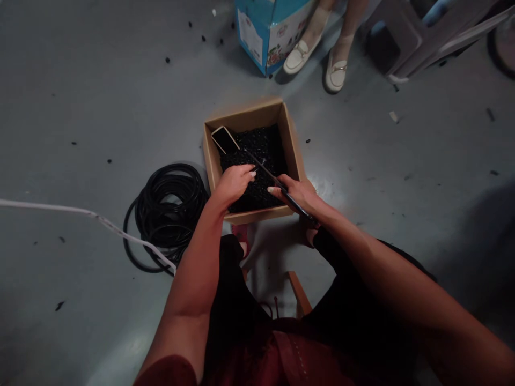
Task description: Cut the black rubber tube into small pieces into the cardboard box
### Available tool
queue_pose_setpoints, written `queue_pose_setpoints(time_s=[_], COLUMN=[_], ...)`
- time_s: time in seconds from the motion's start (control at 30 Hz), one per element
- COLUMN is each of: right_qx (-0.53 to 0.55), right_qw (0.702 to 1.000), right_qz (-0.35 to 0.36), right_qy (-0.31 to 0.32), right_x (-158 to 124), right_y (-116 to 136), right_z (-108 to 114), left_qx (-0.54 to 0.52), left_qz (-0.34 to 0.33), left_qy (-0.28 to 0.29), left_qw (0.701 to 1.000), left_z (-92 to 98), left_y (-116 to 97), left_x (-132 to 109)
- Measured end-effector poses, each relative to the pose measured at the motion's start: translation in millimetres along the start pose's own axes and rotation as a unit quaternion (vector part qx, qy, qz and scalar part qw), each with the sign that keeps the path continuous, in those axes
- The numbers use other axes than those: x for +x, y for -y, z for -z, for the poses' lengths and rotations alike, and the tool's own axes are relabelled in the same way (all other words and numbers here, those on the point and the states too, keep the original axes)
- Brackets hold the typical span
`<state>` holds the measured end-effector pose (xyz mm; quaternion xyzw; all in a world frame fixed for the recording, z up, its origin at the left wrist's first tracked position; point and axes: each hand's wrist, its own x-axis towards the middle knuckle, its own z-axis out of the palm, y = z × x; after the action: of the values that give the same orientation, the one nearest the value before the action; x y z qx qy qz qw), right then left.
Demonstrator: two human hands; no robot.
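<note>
Hands first: our left hand point(235, 182) sat curled on the black bits point(267, 145), and we couldn't tell if it'd grabbed any. Our right hand point(300, 195) was closed round a thin black rod point(263, 167) over the cardboard box point(251, 216). Phone point(225, 139) leaned in its far corner, white shoes point(300, 56) beyond.

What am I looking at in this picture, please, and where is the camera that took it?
No machine here: the camera sits on a person's head, looking down at their own bare hands. On the grey floor stands an open cardboard box of small black pieces, a flat phone-like thing leaning in its far corner. The left hand rests on the pieces; the right hand grips a thin dark rod reaching into the box. A coil of black hose lies to the left; another person's feet stand beyond.
</note>
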<state>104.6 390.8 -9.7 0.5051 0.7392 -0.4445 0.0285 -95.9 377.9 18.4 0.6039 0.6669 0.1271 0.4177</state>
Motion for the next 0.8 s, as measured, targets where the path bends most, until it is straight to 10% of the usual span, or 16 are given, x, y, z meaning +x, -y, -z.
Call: queue_pose_setpoints(time_s=[0.8], right_qx=[-0.032], right_qw=[0.999], right_qz=[-0.02], right_qy=[0.011], right_x=[5], right_y=[-8], right_z=[-6], left_qx=[0.072], left_qz=[0.032], left_qy=[0.023], left_qw=[0.997], left_z=[-3.3], left_y=[6], left_x=[7])
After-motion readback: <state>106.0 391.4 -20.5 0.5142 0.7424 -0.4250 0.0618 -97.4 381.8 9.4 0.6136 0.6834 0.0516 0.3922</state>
